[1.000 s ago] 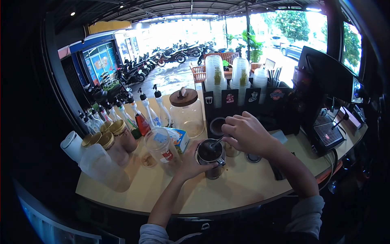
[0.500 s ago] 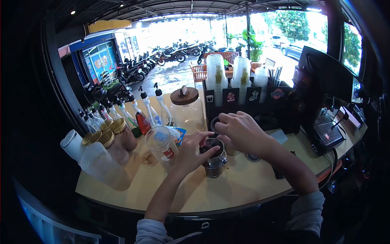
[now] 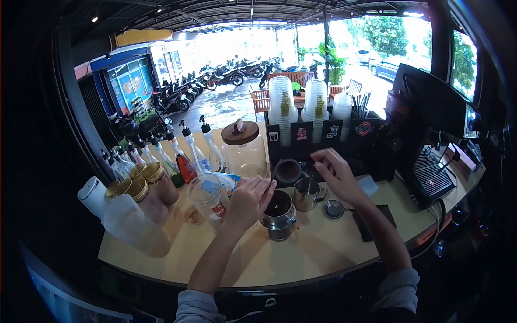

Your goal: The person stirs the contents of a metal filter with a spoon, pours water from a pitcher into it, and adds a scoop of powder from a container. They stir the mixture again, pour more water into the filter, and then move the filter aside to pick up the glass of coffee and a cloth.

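Observation:
My left hand [image 3: 249, 201] is closed, its fingertips pressed together at the rim of a metal coffee dripper [image 3: 278, 209] with dark contents inside. Whatever those fingers hold is too small to make out. A dark round piece [image 3: 287, 171] is just beyond the fingertips; whether they touch it is unclear. My right hand [image 3: 337, 173] is raised to the right, fingers curled but apart from the thumb, with nothing visible between them. Below it stands a steel pitcher [image 3: 306, 196]. A small round metal piece [image 3: 334, 209] lies on the counter.
Left of the dripper are a clear plastic jar [image 3: 207, 195], gold-lidded jars [image 3: 154, 173] and pump bottles [image 3: 187, 153]. A wooden-lidded glass jar [image 3: 246, 156] stands behind. Stacked cups [image 3: 281, 99] rise from a black holder; a coffee machine [image 3: 431, 175] is at right.
My right hand has moved up and right, away from the dripper, and its fingers have spread. My left hand has closed and shifted slightly left, uncovering the dripper's opening. The pitcher is now exposed.

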Demonstrator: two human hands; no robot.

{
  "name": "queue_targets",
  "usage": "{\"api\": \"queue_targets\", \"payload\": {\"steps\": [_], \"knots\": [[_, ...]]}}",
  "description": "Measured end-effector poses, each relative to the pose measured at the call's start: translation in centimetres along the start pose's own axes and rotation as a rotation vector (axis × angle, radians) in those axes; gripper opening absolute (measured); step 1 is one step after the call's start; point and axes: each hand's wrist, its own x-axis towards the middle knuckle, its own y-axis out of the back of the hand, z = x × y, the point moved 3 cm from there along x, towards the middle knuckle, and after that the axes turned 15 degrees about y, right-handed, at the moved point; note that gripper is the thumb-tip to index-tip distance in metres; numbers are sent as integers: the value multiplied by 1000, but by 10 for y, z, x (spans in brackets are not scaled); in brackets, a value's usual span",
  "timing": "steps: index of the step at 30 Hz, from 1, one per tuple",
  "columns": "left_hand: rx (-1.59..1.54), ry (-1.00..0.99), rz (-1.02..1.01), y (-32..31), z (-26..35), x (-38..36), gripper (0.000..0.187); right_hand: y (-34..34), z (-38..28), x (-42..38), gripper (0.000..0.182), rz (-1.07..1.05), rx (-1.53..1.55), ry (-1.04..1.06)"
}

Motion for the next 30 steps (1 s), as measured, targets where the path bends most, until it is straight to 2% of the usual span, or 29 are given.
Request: {"api": "queue_targets", "payload": {"steps": [1, 4, 6, 7, 9, 10, 12, 15, 18, 30], "knots": [[1, 0, 0, 3, 0, -1, 13, -10, 35, -15, 25, -7, 6, -97], [-45, 53, -23, 7, -4, -3, 12, -36, 108, -66, 24, 40, 7, -166], [-75, 34, 31, 9, -7, -5, 12, -49, 139, -89, 23, -176, -148, -354], [-68, 37, 33, 10, -8, -5, 12, -55, 150, -98, 23, -178, -142, -349], [-103, 67, 71, 14, -8, -6, 12, -67, 168, -114, 25, -163, -36, -495], [-98, 71, 71, 14, -9, -7, 12, -71, 172, -118, 25, -167, -31, -494], [-89, 73, 119, 14, -12, -9, 12, -80, 175, -125, 25, 11, 383, -411], [-119, 106, 103, 16, -13, -11, 13, -80, 160, -121, 22, 94, 491, -369], [-126, 97, 118, 18, -16, -12, 14, -72, 142, -109, 17, 128, 463, -361], [-193, 119, 158, 19, -18, -12, 16, -17, 51, -29, 17, 183, 519, -186]]}}
